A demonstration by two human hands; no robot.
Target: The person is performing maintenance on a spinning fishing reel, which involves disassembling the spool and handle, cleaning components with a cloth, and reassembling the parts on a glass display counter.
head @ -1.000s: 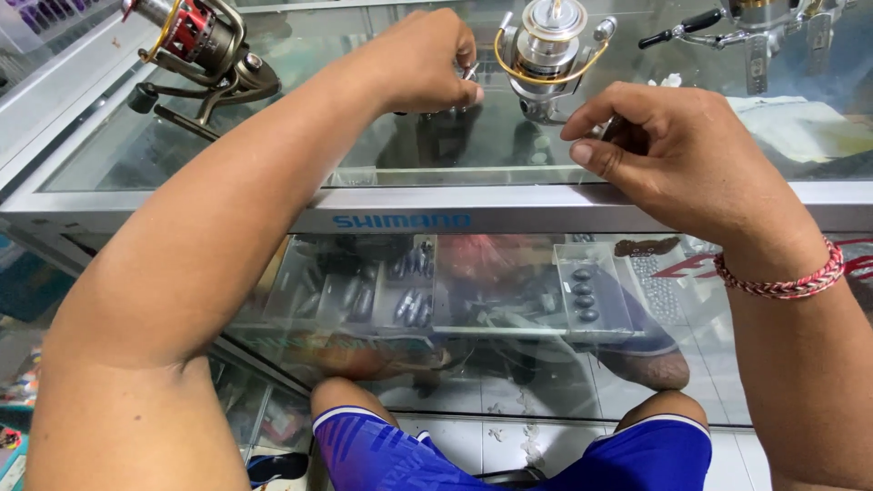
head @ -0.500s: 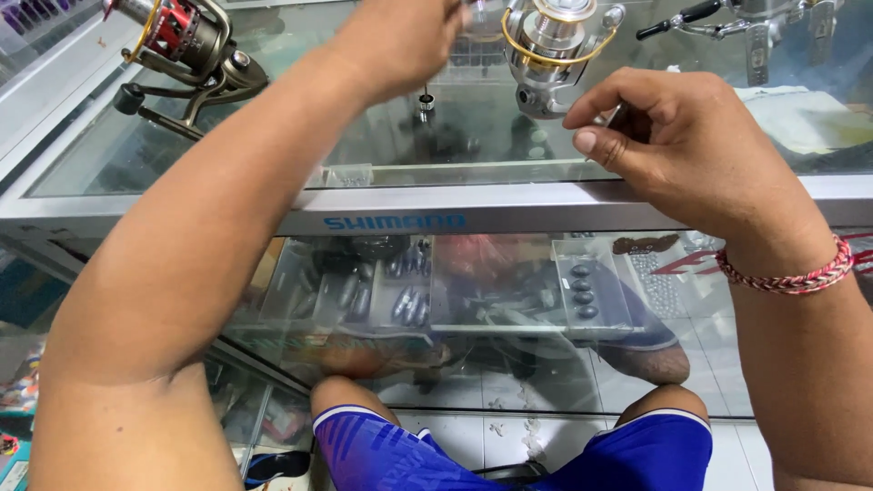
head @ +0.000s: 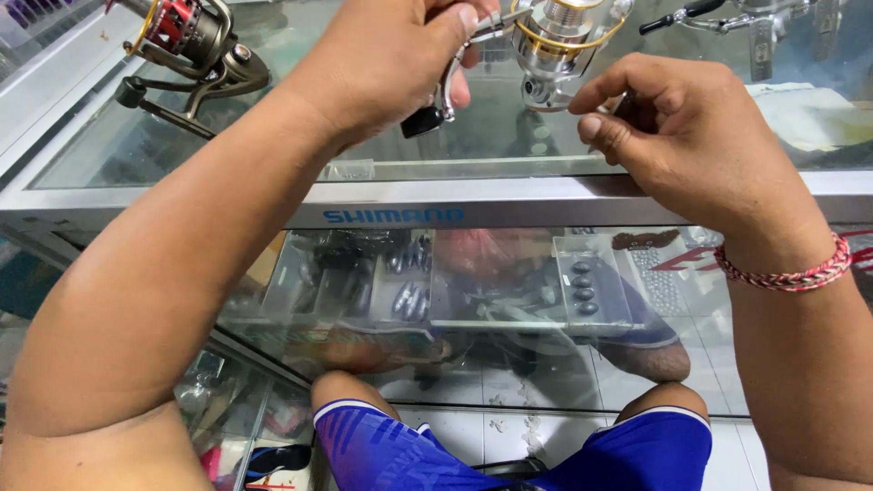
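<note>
Left hand (head: 391,64): we grip the silver reel's (head: 564,36) crank handle (head: 436,100), fingers closed.
Right hand (head: 691,136): fingers curled beside the reel; whether anything is pinched, we cannot tell.
Risk: we judge a slipping grip could drop the reel onto the glass counter (head: 473,145).

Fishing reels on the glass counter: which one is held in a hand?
The silver reel with the gold-rimmed spool, its handle gripped by the left hand; the red-and-black reel lies untouched at far left.

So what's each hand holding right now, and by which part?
The left hand holds the silver and gold fishing reel by its crank handle. The right hand is beside the reel with fingers pinched; whether it holds anything cannot be told.
</note>
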